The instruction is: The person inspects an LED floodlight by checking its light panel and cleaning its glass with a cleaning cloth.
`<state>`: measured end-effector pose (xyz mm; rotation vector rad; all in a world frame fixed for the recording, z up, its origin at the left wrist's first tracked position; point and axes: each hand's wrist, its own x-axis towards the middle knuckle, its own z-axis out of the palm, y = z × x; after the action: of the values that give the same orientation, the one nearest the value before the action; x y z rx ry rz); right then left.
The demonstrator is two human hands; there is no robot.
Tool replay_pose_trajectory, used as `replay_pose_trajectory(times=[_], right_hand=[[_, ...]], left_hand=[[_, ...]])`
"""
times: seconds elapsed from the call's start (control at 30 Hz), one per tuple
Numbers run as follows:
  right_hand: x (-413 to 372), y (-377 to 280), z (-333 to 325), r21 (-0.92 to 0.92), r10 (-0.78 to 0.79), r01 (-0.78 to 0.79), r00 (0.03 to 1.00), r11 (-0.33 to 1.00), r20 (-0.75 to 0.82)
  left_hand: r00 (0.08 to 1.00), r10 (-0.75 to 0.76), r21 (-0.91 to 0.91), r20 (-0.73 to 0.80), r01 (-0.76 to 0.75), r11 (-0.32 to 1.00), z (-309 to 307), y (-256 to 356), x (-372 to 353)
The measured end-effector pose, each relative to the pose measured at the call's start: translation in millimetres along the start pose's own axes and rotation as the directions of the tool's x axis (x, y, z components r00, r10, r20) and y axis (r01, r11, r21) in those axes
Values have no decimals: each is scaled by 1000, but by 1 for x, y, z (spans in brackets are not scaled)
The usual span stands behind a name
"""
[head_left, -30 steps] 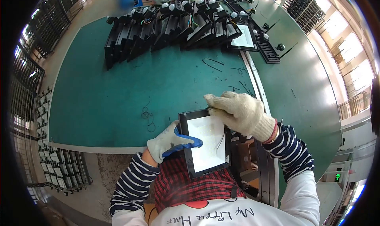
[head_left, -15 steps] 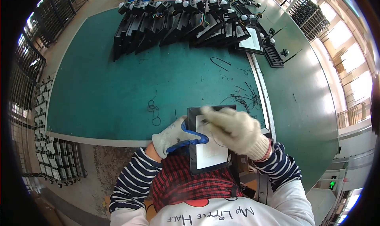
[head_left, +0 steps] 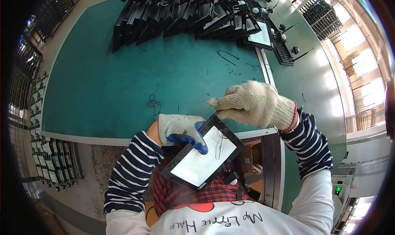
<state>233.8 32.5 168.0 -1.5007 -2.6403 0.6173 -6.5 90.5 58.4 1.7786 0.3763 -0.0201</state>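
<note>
A black-framed panel with a white face is tilted over my lap at the table's near edge. My left hand, in a white and blue glove, grips its upper left side, with the thumb on the white face. My right hand, in a cream knitted glove, is at the panel's top corner with its fingers pinched together. Whatever lies between those fingertips is too small to make out. Thin dark strands cross the panel's upper part.
A row of black devices lines the far side of the green table. Thin black cord lies left of my hands. Another white-faced panel rests at the upper right. Wire racks stand at the left.
The panel has turned from upright to slanted, its top leaning right. My right hand has moved up and right, off the white face to the top corner. My left hand still holds the panel.
</note>
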Motion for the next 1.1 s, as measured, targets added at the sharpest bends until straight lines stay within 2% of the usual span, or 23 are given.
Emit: replay_pose_trajectory(times=[0.03,0.1,0.13,0.23,0.3,0.33,0.4,0.53,0.57,0.6,0.63,0.67,0.7,0.73,0.77,0.8,0.83,0.87,0.93,1.0,1.07,1.1], right_hand=[[4,-3,-7,-76,-13,19,996,997,85],[13,-17,-17,-153,58,-23,972,988,227],[17,-22,-20,-194,95,-39,952,980,292],[22,-28,-21,-298,101,-1,941,955,322],[18,-17,-9,-252,-24,76,979,965,203],[16,-15,-7,-234,-84,115,987,965,138],[19,-20,-2,-183,-87,119,980,976,177],[30,-37,11,-167,-112,156,963,974,243],[30,-42,8,-135,-67,104,965,985,253],[24,-36,8,90,-36,20,984,996,176],[14,-22,11,314,4,-38,994,949,108],[4,-15,12,509,114,-73,992,858,-51],[-7,-7,14,680,220,-21,953,733,-208],[-16,-8,4,872,519,-152,845,465,-130],[-27,3,10,931,615,-11,753,365,-232],[-47,12,13,938,593,90,754,335,-284],[-56,8,16,923,665,9,691,385,-284],[-64,1,21,903,731,-76,618,423,-291],[-75,-10,36,775,649,-105,623,623,-437],[-83,-4,67,403,325,-60,705,913,-630],[-78,-44,60,234,465,-403,734,885,-495],[-70,-57,59,143,523,-513,750,846,-406]], left_hand=[[994,-102,-99,38,105,989,0,0,3],[975,-203,-207,90,218,954,1,0,5],[974,-208,-224,93,224,948,1,-1,5],[981,-186,-194,52,192,962,0,1,0],[995,-98,-61,-19,97,993,-1,9,-5],[994,-103,-31,34,104,994,-2,9,-4],[983,-119,34,142,115,993,-6,8,-3],[996,-71,-120,52,76,990,-2,0,1],[998,-37,-189,40,44,981,0,3,0],[999,-35,-51,-28,34,998,1,8,-2],[995,-22,89,-101,31,996,1,13,-6],[984,3,225,-179,38,974,2,16,-11],[981,-94,-312,-169,37,949,9,-16,-6],[978,-170,-545,-117,80,834,8,-22,-5],[974,-108,-566,-198,-24,824,11,-23,-9],[961,-49,-578,-273,-123,807,15,-23,-12],[951,-271,-770,-149,61,635,7,-13,-4],[944,-263,-745,-201,26,666,10,-10,-4],[926,-237,-684,-294,-31,729,17,-3,-4],[933,-256,-727,-252,-9,687,18,12,-3],[954,-217,-773,-205,-22,634,16,15,-5],[960,-145,-723,-238,-76,687,18,-2,-2]])
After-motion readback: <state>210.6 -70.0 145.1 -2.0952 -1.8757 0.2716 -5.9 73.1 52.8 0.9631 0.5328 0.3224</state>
